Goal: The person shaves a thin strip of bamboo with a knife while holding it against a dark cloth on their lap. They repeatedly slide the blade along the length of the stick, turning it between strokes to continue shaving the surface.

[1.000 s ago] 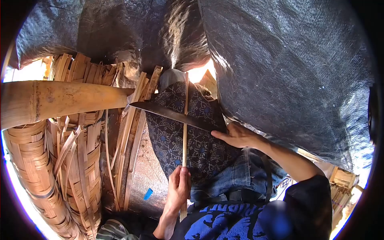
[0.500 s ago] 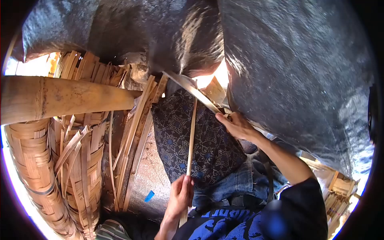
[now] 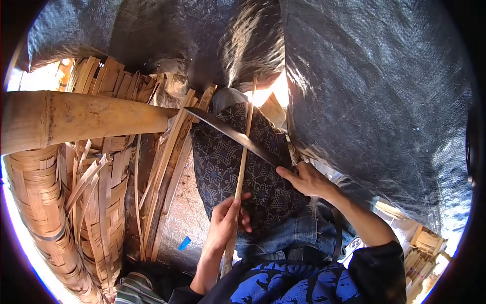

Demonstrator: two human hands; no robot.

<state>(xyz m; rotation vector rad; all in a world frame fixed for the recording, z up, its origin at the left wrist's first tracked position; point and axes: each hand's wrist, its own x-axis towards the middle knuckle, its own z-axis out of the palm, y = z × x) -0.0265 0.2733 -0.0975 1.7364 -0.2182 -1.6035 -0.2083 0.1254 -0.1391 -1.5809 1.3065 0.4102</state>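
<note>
My left hand [image 3: 221, 222] pinches a long, thin bamboo strip [image 3: 243, 172] between thumb and fingers, the other fingers partly loose beside it. The strip runs from near my waist up past my lap, its far end rising toward the bright gap. In my right hand [image 3: 310, 180] is the handle of a long knife [image 3: 223, 127], fingers wrapped round it. Its blade slants up to the left and crosses the strip above my left hand. Under both lies a dark patterned cloth [image 3: 215, 177], spread over my legs.
A thick bamboo pole [image 3: 101, 119] juts in from the left, close to the knife tip. Woven bamboo baskets [image 3: 38, 202] and split bamboo pieces [image 3: 169, 157] stand on that side. Dark sheeting [image 3: 369, 96] hangs overhead and right. A blue scrap [image 3: 184, 243] lies on the floor.
My right hand and the knife have come down nearer my body, and the blade shows a darker face. My left hand has shifted up with the strip, whose far end now shows beyond the blade.
</note>
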